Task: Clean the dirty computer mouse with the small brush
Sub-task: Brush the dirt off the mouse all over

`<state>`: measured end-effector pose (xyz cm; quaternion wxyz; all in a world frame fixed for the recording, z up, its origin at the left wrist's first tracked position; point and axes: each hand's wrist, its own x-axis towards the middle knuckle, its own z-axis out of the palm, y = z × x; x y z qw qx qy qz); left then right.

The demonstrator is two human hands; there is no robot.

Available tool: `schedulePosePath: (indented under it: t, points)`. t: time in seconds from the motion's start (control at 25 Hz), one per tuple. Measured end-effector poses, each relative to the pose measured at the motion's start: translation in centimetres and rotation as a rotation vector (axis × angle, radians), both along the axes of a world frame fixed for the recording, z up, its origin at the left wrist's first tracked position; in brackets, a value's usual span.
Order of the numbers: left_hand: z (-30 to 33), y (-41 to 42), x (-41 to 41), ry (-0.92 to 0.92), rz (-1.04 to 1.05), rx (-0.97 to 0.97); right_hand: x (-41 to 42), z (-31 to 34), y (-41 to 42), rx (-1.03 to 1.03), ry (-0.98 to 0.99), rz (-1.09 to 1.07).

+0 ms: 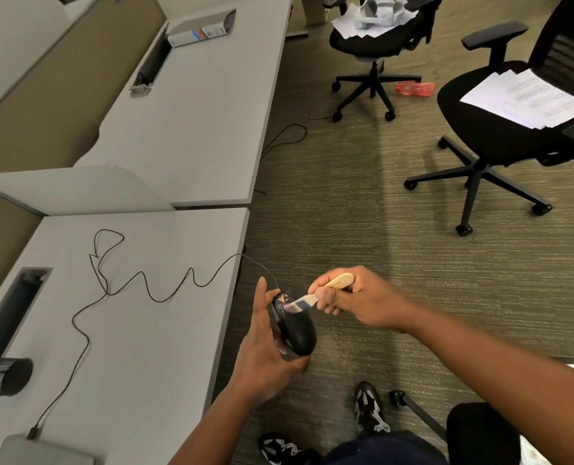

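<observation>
Open-plan office, carpeted floor (pixel 362 209), seen from above. At left, a grey worktop (pixel 164 330) carries the mouse cable (pixel 117 290), which snakes across it and off its right edge. Just right of that edge, held in the air over the floor, is the computer mouse (pixel 297 332): the left hand (pixel 265 357) grips it from below and the side, its long axis running near to far, with the cable end pointing away from the person. Pale debris clings to that far end. The right hand (pixel 352 300) pinches the small brush (pixel 322 290), bristles touching the soiled patch. Cleaning appears underway; residue remains. Office chairs (pixel 500 105) with papers stand at right.
</observation>
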<state>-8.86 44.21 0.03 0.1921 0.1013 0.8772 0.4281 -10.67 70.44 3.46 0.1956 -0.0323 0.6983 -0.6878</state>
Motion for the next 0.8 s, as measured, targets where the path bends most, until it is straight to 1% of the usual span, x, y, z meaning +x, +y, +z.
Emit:
schedulePosePath:
  t: [0.12, 0.2, 0.24, 0.28, 0.36, 0.4, 0.44, 0.52, 0.6, 0.64, 0.68, 0.8]
  points:
    - [-0.4, -0.3, 0.1, 0.007, 0.016, 0.001, 0.0, 0.0, 0.5, 0.127, -0.045, 0.152]
    - [-0.5, -0.5, 0.3, 0.004, 0.026, -0.005, 0.0, 0.1, 1.4, 0.258, 0.002, 0.239]
    - [-0.5, -0.6, 0.3, -0.002, 0.031, -0.005, 0.1, 0.2, 1.7, 0.295, 0.039, 0.232]
    - [-0.5, -0.6, 0.3, -0.009, 0.036, -0.004, 0.1, 0.2, 1.7, 0.26, 0.061, 0.19]
    - [-0.3, -0.5, 0.2, -0.01, 0.036, -0.005, 0.3, 0.3, 1.3, 0.036, 0.02, 0.084]
    - [-0.2, -0.4, 0.2, -0.009, 0.032, -0.004, 0.4, 0.3, 1.0, -0.047, -0.004, 0.068]
    - [-0.1, -0.2, 0.1, -0.006, 0.025, -0.005, 0.5, 0.2, 0.6, -0.069, -0.017, 0.073]
    - [0.0, -0.1, 0.2, 0.007, 0.011, -0.01, 0.6, -0.1, 0.5, 0.017, -0.028, 0.114]
    - [0.1, -0.1, 0.4, 0.009, 0.011, -0.011, 0.6, -0.3, 0.9, 0.192, -0.007, 0.158]
    - [0.2, -0.1, 0.4, 0.005, 0.014, -0.01, 0.7, -0.3, 1.1, 0.245, 0.003, 0.154]
    - [0.2, -0.1, 0.4, 0.001, 0.014, -0.01, 0.7, -0.3, 1.3, 0.238, 0.008, 0.128]
    - [0.5, 0.2, 0.5, -0.004, 0.01, -0.02, 1.0, 0.1, 1.0, 0.017, -0.01, 0.039]
